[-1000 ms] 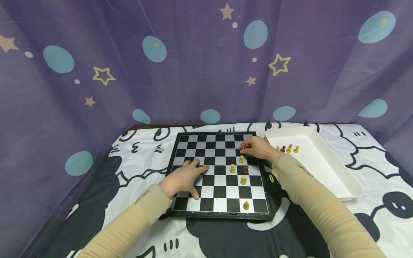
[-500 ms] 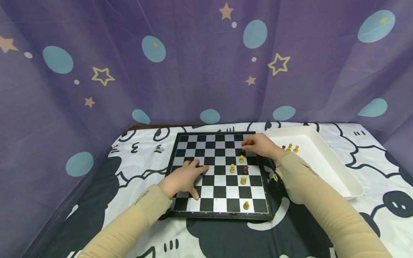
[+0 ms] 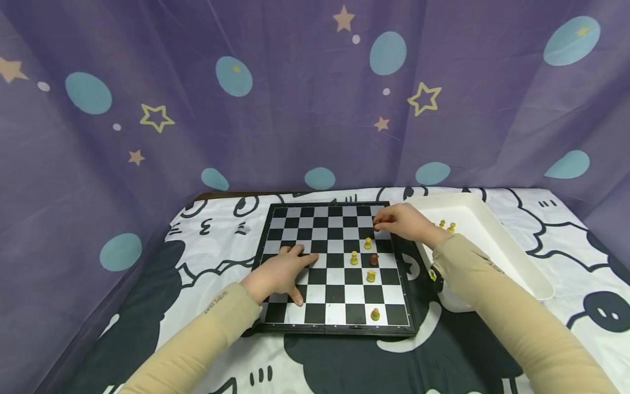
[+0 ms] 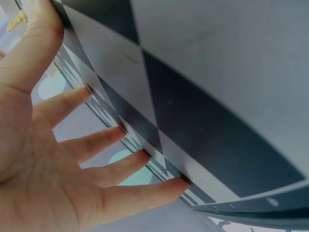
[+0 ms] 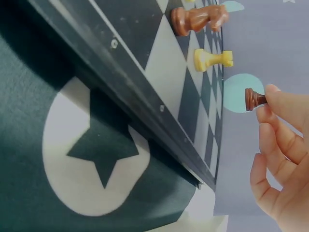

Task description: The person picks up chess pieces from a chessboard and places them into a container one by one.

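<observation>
My left hand (image 3: pixel 280 272) rests with spread fingers on the left part of the chessboard (image 3: pixel 336 262); in the left wrist view its fingertips touch the squares. Over the board's far right edge, my right hand (image 3: pixel 406 221) pinches a brown chess piece (image 5: pixel 255 99) between thumb and fingers. The piece's base shows, clear of the board; its top is hidden by the fingers. Nearby on the board stand a brown knight (image 5: pixel 198 19), a yellow rook (image 5: pixel 212 60) and several other yellow pieces, including a yellow pawn (image 3: pixel 375 314) near the front edge.
To the right of the board, a white tray (image 3: pixel 512 268) holds several small pieces, including a yellow one (image 3: pixel 451 227); my right forearm crosses over the tray. A cartoon-print cloth (image 3: pixel 344 364) covers the table. Behind it hangs a purple curtain (image 3: pixel 295 137).
My right hand has moved right, toward the board's edge and the tray, carrying the brown chess piece off its place among the squares. My left hand has stayed put.
</observation>
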`<state>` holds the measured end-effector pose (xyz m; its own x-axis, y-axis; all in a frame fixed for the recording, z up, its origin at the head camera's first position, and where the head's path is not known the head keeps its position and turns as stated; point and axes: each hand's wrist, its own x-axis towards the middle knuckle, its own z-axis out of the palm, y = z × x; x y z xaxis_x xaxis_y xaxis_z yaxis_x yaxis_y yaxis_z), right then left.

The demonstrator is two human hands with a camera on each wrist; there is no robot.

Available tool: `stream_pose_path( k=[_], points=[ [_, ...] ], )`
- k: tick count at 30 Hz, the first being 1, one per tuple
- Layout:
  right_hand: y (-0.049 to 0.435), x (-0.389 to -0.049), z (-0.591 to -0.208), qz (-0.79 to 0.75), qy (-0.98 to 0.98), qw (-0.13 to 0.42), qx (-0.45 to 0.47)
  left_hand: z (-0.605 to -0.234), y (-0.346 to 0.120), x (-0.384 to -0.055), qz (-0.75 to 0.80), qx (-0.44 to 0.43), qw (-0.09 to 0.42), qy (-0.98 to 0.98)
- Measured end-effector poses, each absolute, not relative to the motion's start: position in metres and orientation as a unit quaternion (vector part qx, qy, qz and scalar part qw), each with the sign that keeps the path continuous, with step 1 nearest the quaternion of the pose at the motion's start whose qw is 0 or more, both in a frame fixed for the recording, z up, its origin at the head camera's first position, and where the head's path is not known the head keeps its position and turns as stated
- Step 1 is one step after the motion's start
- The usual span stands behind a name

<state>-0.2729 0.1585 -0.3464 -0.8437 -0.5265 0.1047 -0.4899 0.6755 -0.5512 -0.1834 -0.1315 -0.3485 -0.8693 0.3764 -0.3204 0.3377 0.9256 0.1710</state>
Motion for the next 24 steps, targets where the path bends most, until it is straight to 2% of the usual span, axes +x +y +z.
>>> stream_pose_path(
  k=[15,24],
  points=[
    [0.184,-0.266,-0.337,-0.286,0.915,-0.008,-0.283,-0.351,-0.132,-0.186,0.042,0.182,0.18,0.966],
    [0.203,-0.259,-0.325,-0.288,0.921,-0.009,-0.263,-0.351,-0.132,-0.186,0.044,0.185,0.179,0.965]
  ],
)
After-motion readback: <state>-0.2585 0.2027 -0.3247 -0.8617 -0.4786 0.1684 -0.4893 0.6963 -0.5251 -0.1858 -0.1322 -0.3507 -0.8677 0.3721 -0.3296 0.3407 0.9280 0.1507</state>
